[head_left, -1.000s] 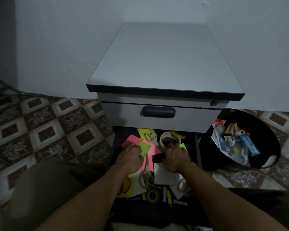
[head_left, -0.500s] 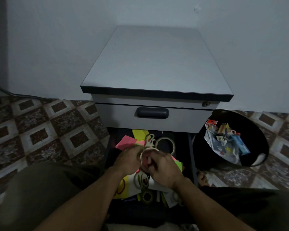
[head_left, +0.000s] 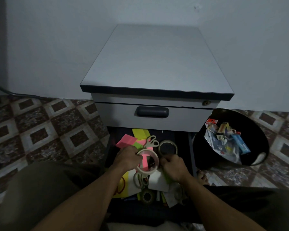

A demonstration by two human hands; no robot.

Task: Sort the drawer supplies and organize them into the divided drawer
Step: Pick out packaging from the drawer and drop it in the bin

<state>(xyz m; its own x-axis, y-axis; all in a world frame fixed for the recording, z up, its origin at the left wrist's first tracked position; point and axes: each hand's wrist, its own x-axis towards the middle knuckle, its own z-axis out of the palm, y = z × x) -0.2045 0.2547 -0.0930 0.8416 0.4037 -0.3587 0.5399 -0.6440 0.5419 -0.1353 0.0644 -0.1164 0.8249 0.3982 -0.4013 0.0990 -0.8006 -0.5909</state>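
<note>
The lower drawer of a grey cabinet is pulled out and holds mixed supplies. My left hand grips a clear tape roll by its left rim, lifted above the pile. My right hand is curled just right of that roll; what it holds is hidden. Behind them lie another tape roll, scissors, pink sticky notes and yellow notes. Nearer me are white paper, second scissors and a dark tape roll.
A black bin with boxes and packets stands right of the drawer on the tiled floor. The upper drawer with a dark handle is shut. My knees flank the drawer. A cable runs along the left wall.
My left hand has taken the tape roll and lifted it above the pile; my right hand moved off it to the right. The camera shifted slightly.
</note>
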